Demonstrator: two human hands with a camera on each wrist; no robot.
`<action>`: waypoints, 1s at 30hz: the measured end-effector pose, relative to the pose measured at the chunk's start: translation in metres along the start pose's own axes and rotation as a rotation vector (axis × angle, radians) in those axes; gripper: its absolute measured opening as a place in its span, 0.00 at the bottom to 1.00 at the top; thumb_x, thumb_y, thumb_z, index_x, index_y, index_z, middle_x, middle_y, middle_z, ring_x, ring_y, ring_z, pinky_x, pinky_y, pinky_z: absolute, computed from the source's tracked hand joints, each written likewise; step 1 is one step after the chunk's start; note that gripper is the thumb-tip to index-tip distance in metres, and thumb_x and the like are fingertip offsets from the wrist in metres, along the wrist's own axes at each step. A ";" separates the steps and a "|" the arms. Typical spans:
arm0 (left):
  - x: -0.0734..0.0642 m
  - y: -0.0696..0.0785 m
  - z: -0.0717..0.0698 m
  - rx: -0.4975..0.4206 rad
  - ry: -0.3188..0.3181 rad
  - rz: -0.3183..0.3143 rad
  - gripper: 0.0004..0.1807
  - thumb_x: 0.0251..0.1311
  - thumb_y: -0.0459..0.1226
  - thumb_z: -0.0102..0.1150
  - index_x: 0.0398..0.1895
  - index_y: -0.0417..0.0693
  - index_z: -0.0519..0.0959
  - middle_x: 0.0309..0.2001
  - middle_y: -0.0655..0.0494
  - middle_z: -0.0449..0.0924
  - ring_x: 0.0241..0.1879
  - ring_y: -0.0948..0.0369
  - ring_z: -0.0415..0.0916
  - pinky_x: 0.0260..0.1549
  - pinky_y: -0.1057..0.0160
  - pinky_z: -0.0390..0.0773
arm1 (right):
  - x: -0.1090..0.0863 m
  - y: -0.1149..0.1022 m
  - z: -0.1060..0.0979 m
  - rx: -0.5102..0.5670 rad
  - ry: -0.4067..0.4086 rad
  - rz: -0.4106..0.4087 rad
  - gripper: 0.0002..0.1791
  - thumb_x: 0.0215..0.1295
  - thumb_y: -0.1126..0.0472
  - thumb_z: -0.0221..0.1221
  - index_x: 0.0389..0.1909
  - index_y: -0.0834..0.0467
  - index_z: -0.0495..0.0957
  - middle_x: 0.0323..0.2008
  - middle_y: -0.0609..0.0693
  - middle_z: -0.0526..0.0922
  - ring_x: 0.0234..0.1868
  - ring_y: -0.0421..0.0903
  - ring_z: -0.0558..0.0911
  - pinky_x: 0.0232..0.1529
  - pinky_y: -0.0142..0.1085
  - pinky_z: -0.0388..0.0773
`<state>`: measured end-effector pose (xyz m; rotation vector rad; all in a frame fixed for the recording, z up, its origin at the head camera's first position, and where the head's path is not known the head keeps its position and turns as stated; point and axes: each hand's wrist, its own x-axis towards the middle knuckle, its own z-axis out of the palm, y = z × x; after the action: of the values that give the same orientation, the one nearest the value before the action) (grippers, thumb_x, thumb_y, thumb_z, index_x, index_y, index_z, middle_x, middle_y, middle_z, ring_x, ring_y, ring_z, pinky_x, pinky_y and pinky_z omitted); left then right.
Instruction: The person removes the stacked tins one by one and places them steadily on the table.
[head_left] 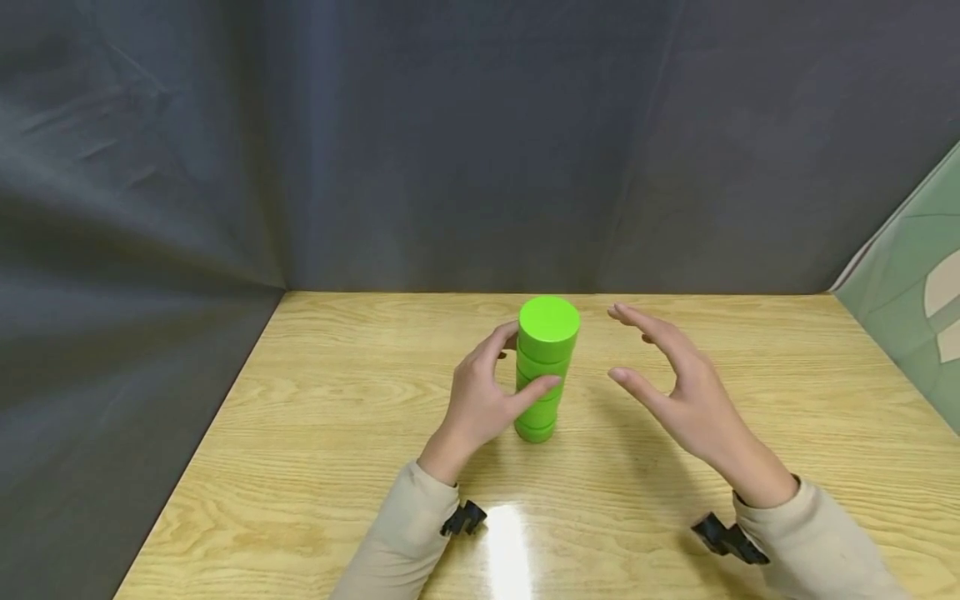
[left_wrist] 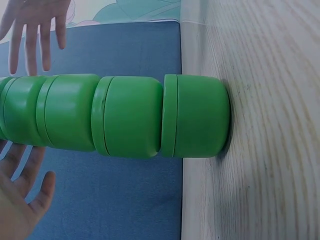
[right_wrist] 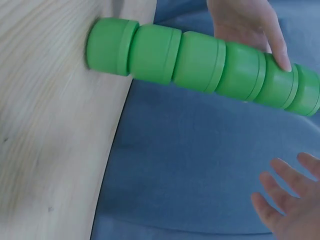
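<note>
A tall stack of round green lidded containers stands upright on the wooden table, its base on the tabletop in the left wrist view. My left hand holds the stack at its upper part from the left. The thumb lies across the front, and the other fingers reach behind, partly hidden. In the right wrist view that thumb touches a container near the top. To the right, apart from the stack, my right hand is held above the table with thumb and fingers spread, nothing between them. Its fingers also appear in the left wrist view.
The light wooden table reaches back to a dark grey curtain, which also runs along the left side. A green patterned cloth hangs at the right edge. Black wrist mounts sit at both sleeves.
</note>
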<state>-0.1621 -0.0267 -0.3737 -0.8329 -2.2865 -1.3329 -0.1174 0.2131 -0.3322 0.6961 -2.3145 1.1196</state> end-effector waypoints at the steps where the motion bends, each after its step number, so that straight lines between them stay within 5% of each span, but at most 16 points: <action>1: 0.000 0.000 0.000 -0.002 0.000 -0.002 0.35 0.52 0.47 0.74 0.62 0.49 0.72 0.49 0.58 0.80 0.49 0.63 0.76 0.46 0.58 0.77 | 0.001 -0.002 0.001 0.019 0.005 0.003 0.40 0.58 0.73 0.67 0.71 0.53 0.67 0.65 0.50 0.74 0.65 0.39 0.69 0.61 0.27 0.62; 21: -0.002 0.000 0.001 -0.047 -0.018 -0.041 0.34 0.53 0.46 0.73 0.63 0.50 0.72 0.51 0.58 0.80 0.50 0.63 0.76 0.48 0.56 0.76 | 0.024 -0.023 0.024 0.136 0.027 0.119 0.35 0.59 0.69 0.68 0.69 0.53 0.71 0.61 0.48 0.77 0.59 0.49 0.75 0.55 0.34 0.68; 30: -0.002 0.000 0.000 -0.046 -0.017 -0.044 0.34 0.54 0.46 0.72 0.63 0.50 0.71 0.51 0.58 0.80 0.50 0.62 0.75 0.48 0.57 0.76 | 0.030 -0.027 0.030 0.173 0.003 0.189 0.35 0.61 0.64 0.69 0.69 0.45 0.71 0.60 0.44 0.77 0.59 0.40 0.73 0.55 0.37 0.68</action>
<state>-0.1604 -0.0267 -0.3746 -0.8158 -2.3072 -1.4079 -0.1287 0.1673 -0.3150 0.5437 -2.3392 1.4175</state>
